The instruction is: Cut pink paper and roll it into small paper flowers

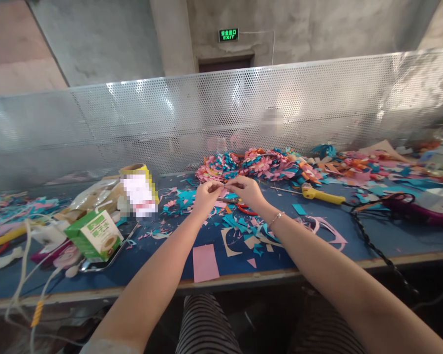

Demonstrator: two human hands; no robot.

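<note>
Both my hands meet over the blue table top, a little above the scraps. My left hand and my right hand pinch a small pink paper piece between their fingertips. Just under my right hand lie red-handled scissors. A pile of folded paper flowers in pink, blue and orange lies right behind my hands. A pink paper rectangle lies near the front edge between my forearms.
A yellow-handled tool and a black cable lie to the right. A green carton, a phone, a yellow tape roll and white cables lie at the left. A perforated metal screen stands behind the table.
</note>
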